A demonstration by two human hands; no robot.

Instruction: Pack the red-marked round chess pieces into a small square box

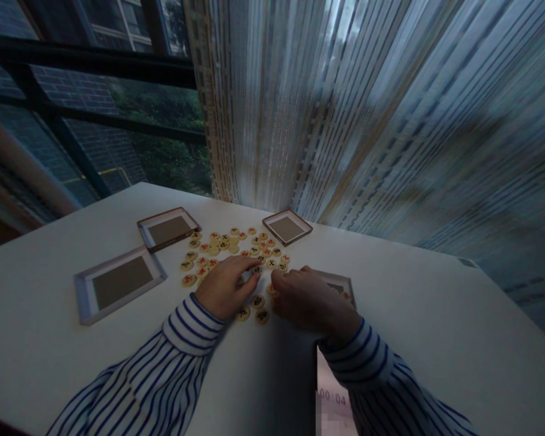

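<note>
Round wooden pieces (224,238) with red or black characters are spread over the white table. My left hand (228,286) rests among them, thumb and fingers apart, with a dark-marked piece (257,270) by the fingertips. To its right, my right hand (311,301) is closed, its fingertips at a red-marked piece (271,289). Below and between the hands lie several black-marked pieces (262,316). An open box (352,289) is partly hidden behind my right hand, with some pieces showing in it.
Two open shallow boxes (78,297) (142,233) stand on the left of the white table (436,315), and another box (309,227) at the back. A curtain (272,109) and window lie beyond. A lit screen (333,396) shows at the bottom.
</note>
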